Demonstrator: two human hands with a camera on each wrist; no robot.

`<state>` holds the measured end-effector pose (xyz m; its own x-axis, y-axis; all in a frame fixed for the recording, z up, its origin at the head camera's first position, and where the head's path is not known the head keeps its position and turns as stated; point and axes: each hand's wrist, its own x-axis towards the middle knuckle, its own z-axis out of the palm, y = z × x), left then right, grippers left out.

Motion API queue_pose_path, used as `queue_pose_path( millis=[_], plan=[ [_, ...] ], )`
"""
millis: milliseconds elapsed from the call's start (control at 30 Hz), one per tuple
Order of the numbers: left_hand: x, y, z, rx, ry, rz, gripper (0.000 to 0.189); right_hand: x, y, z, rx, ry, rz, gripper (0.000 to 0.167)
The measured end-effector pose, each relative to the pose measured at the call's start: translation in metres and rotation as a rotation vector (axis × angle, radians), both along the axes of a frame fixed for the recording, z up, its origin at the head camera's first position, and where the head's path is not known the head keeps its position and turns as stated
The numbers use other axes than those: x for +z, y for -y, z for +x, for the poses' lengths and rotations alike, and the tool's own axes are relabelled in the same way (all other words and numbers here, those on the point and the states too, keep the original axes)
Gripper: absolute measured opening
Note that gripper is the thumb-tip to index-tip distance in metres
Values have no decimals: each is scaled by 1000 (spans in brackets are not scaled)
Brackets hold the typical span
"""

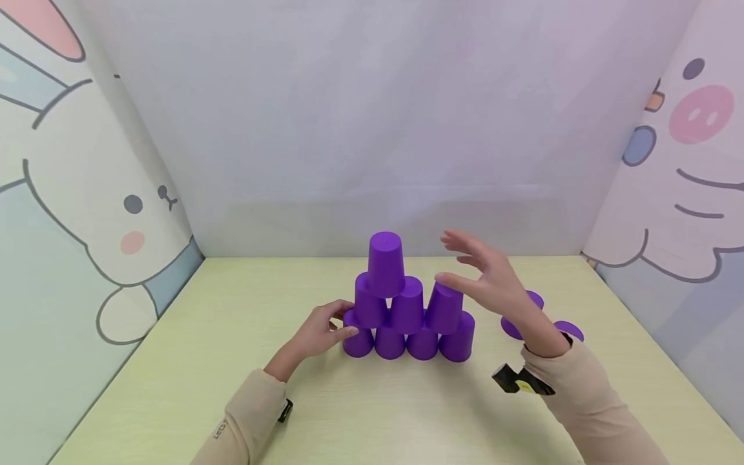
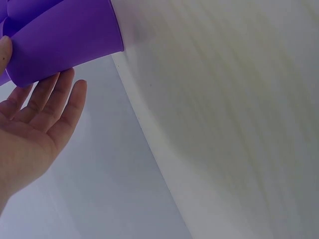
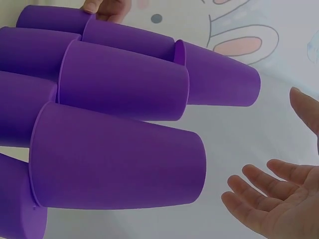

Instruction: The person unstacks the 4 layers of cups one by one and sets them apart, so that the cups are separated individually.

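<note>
Upside-down purple cups form a stepped stack, with several in the bottom row and three in the row above. A single top cup (image 1: 386,265) stands over the left pair of that second row. My left hand (image 1: 316,330) holds the leftmost bottom cup (image 1: 357,342), thumb on the near side and fingers round the far side; the left wrist view shows its fingertips against the cup wall (image 2: 65,45). My right hand (image 1: 491,278) is spread beside the second row's right cup (image 1: 445,310). In the right wrist view it is apart from that cup (image 3: 119,159), holding nothing.
More purple cups (image 1: 568,329) are on the table to the right, partly hidden behind my right wrist. The pale table (image 1: 261,290) meets a white back wall (image 1: 383,129). Side panels with cartoon animals (image 1: 87,194) stand left and right.
</note>
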<state>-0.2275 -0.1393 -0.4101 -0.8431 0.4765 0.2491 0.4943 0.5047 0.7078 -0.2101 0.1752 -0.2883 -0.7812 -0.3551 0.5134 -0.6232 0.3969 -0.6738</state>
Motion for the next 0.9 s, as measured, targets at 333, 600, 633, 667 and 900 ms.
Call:
queue_pose_path(
  millis=[333, 600, 633, 667, 900],
  plan=[
    [0, -1, 1, -1, 5, 3, 39, 0, 9, -2, 20, 20, 10, 68],
    [0, -1, 1, 3, 3, -3, 39, 1, 16, -4, 44, 43, 7, 69],
    [1, -1, 1, 3, 4, -2, 38, 0, 17, -4, 47, 46, 6, 69],
    [1, -2, 2, 3, 4, -1, 38, 0, 17, -4, 49, 49, 5, 69],
    [2, -3, 3, 5, 7, 4, 38, -2, 23, -7, 72, 50, 4, 69]
  ],
)
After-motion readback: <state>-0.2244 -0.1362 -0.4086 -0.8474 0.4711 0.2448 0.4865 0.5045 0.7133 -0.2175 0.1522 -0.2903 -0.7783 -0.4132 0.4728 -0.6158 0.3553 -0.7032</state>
